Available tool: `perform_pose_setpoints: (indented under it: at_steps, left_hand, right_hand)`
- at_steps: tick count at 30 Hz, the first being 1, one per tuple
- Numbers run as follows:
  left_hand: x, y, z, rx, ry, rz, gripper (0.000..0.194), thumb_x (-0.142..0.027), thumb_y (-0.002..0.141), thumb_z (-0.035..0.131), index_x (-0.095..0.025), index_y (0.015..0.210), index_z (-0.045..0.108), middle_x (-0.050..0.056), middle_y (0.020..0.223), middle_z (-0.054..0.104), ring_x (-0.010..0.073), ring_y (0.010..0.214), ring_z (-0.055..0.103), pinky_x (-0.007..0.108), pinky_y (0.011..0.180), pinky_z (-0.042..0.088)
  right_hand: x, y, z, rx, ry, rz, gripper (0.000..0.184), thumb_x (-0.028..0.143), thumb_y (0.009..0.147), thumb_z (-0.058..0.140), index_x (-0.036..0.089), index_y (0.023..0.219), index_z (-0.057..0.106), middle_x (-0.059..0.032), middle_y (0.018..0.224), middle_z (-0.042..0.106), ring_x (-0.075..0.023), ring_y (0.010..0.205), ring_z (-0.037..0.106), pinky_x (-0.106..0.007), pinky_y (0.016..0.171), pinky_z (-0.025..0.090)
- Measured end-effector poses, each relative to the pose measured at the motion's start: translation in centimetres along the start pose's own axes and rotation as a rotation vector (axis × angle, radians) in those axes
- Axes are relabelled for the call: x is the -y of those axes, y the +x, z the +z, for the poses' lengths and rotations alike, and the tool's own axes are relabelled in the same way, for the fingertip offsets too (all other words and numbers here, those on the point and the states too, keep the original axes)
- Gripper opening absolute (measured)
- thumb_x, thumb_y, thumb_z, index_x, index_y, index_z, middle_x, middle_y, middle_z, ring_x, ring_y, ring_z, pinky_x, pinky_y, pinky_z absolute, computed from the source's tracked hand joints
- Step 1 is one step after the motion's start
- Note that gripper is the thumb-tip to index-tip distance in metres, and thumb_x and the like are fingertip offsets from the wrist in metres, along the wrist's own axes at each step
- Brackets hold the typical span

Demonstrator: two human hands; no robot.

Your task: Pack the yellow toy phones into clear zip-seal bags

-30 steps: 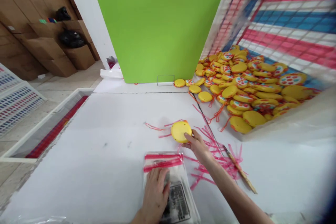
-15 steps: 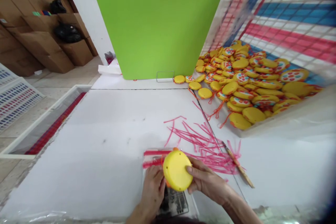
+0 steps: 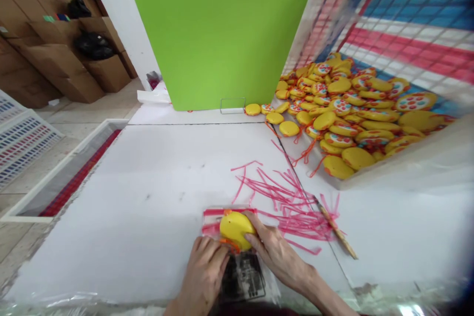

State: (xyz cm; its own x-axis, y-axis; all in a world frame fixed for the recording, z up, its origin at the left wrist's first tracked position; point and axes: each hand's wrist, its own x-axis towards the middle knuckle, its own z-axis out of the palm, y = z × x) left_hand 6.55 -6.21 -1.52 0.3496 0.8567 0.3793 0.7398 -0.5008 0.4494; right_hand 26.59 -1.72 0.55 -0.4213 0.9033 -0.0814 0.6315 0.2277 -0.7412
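A round yellow toy disc [image 3: 235,229] with an orange cord sits at the mouth of a clear plastic bag [image 3: 242,271] that has a red strip at its top and a printed black label. My right hand [image 3: 276,252] grips the disc from the right with closed fingers. My left hand [image 3: 205,274] presses on the bag's left side, fingers curled at its opening beside the disc. Both hands are at the near edge of the white table [image 3: 155,173].
A large heap of yellow and orange discs [image 3: 344,108] lies at the back right against a red, white and blue mesh crate [image 3: 407,19]. Loose pink strips [image 3: 289,197] and a thin brush [image 3: 336,229] lie right of the bag. A green board [image 3: 222,29] stands behind.
My right hand carried the yellow disc from the table's middle back to the bag and lowered it into the bag's mouth. My left hand shifted to the bag's opening.
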Motion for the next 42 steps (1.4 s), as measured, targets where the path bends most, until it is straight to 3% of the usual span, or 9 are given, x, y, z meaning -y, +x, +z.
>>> perform_pose_setpoints:
  at_steps: [3, 5, 8, 10, 16, 20, 23, 30, 42]
  left_hand:
    - [1.1, -0.5, -1.7, -0.123, -0.082, -0.121, 0.019, -0.018, 0.089, 0.043, -0.018, 0.09, 0.062, 0.006, 0.083, 0.064, 0.0178, 0.077, 0.058, 0.03, 0.072, 0.048]
    - [1.9, -0.9, -2.4, -0.159, -0.175, -0.335, 0.02, -0.027, 0.089, 0.043, -0.019, 0.087, 0.062, 0.005, 0.079, 0.065, 0.0171, 0.072, 0.06, 0.027, 0.066, 0.049]
    - [2.5, -0.7, -2.2, -0.044, -0.397, -0.688, 0.028, -0.041, 0.087, 0.045, -0.018, 0.095, 0.06, 0.004, 0.073, 0.066, 0.0173, 0.064, 0.062, 0.024, 0.058, 0.048]
    - [2.5, -0.1, -1.6, 0.052, -0.556, -0.775, 0.034, -0.047, 0.084, 0.047, -0.017, 0.094, 0.06, 0.005, 0.07, 0.066, 0.0179, 0.063, 0.061, 0.024, 0.056, 0.048]
    - [1.7, 2.1, 0.1, 0.104, -0.706, -0.766, 0.035, -0.046, 0.083, 0.045, -0.016, 0.069, 0.056, 0.004, 0.062, 0.06, 0.017, 0.058, 0.056, 0.025, 0.056, 0.043]
    - [1.2, 2.6, -0.1, 0.019, -0.666, -0.724, 0.031, -0.042, 0.083, 0.048, -0.016, 0.068, 0.056, 0.002, 0.062, 0.059, 0.0161, 0.059, 0.055, 0.025, 0.057, 0.041]
    - [1.0, 2.8, -0.5, -0.018, -0.792, -0.755, 0.031, -0.044, 0.083, 0.049, -0.017, 0.068, 0.053, 0.001, 0.062, 0.06, 0.0162, 0.06, 0.056, 0.024, 0.058, 0.042]
    - [1.3, 1.9, -0.5, 0.0, -1.022, -0.819, 0.033, -0.046, 0.082, 0.053, -0.014, 0.085, 0.06, 0.005, 0.076, 0.065, 0.0197, 0.075, 0.06, 0.029, 0.069, 0.048]
    - [0.5, 3.0, -1.2, 0.094, -0.715, -0.657, 0.029, -0.033, 0.083, 0.044, -0.013, 0.069, 0.061, 0.003, 0.063, 0.058, 0.0171, 0.063, 0.051, 0.025, 0.058, 0.038]
  right_hand:
    - [-0.3, -0.1, 0.1, -0.024, 0.013, -0.012, 0.046, 0.035, 0.091, 0.038, 0.024, 0.135, 0.043, -0.0092, 0.108, 0.066, -0.0234, 0.091, 0.064, -0.036, 0.083, 0.049]
    - [-0.3, -0.1, 0.1, -0.039, 0.042, -0.017, 0.045, 0.035, 0.09, 0.04, 0.025, 0.134, 0.045, -0.0079, 0.101, 0.068, -0.0233, 0.087, 0.065, -0.036, 0.082, 0.05]
    - [-0.3, -0.2, 0.1, -0.065, 0.081, -0.019, 0.043, 0.036, 0.089, 0.042, 0.027, 0.131, 0.049, -0.0066, 0.1, 0.069, -0.0236, 0.087, 0.065, -0.035, 0.081, 0.051]
    - [-0.2, -0.2, 0.0, -0.07, 0.077, -0.011, 0.043, 0.037, 0.089, 0.042, 0.028, 0.13, 0.05, -0.0067, 0.105, 0.068, -0.0241, 0.09, 0.065, -0.036, 0.082, 0.051]
    - [0.5, 0.2, -1.2, -0.009, -0.068, -0.049, 0.036, 0.034, 0.093, 0.035, 0.029, 0.122, 0.057, -0.0058, 0.105, 0.068, -0.0225, 0.091, 0.065, -0.034, 0.078, 0.05]
    - [1.7, 0.9, -2.1, 0.178, -0.269, -0.126, 0.034, 0.029, 0.094, 0.035, 0.025, 0.091, 0.069, -0.0034, 0.077, 0.07, -0.0174, 0.067, 0.064, -0.025, 0.061, 0.046]
    - [2.2, 1.3, -1.6, 0.254, -0.461, -0.195, 0.032, 0.026, 0.091, 0.045, 0.02, 0.069, 0.066, -0.0029, 0.068, 0.066, -0.0151, 0.059, 0.061, -0.023, 0.052, 0.037]
    - [3.1, 2.5, 1.0, -0.02, -0.291, -0.193, 0.016, 0.023, 0.09, 0.05, 0.022, 0.086, 0.065, 0.0004, 0.08, 0.065, -0.0125, 0.072, 0.06, -0.021, 0.061, 0.037]
    - [4.5, 4.1, 2.6, 0.002, -0.489, -0.315, 0.011, 0.009, 0.082, 0.054, 0.018, 0.079, 0.059, -0.0016, 0.077, 0.064, -0.0138, 0.066, 0.06, -0.023, 0.054, 0.033]
